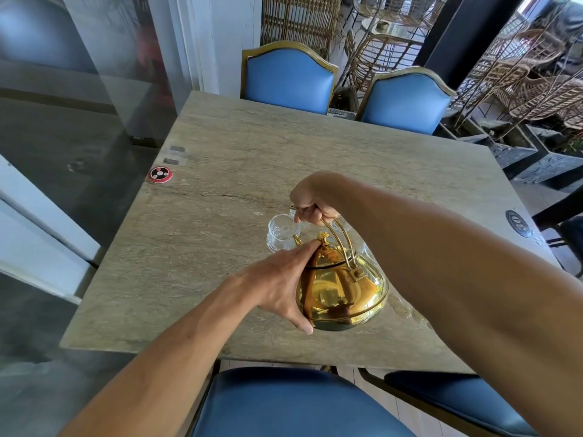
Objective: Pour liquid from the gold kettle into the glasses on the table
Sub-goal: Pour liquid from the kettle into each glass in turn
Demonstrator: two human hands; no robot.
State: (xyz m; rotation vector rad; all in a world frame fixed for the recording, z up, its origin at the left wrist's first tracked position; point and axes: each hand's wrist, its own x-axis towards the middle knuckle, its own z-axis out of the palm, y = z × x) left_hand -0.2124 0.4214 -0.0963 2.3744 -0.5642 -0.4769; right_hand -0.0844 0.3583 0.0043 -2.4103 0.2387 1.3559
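Observation:
The gold kettle is tipped forward above the stone table, its spout over a clear glass. My right hand is closed around the top of the kettle's arched handle. My left hand lies flat against the kettle's left side, a fingertip pressing the lid by its knob. Another glass peeks out behind the kettle on the right, mostly hidden by my right forearm. No stream of liquid is visible.
A red round call button sits near the table's left edge. A round number disc lies at the right edge. Two blue chairs stand across the table, and blue seats are below me. A wet patch shows beside the kettle.

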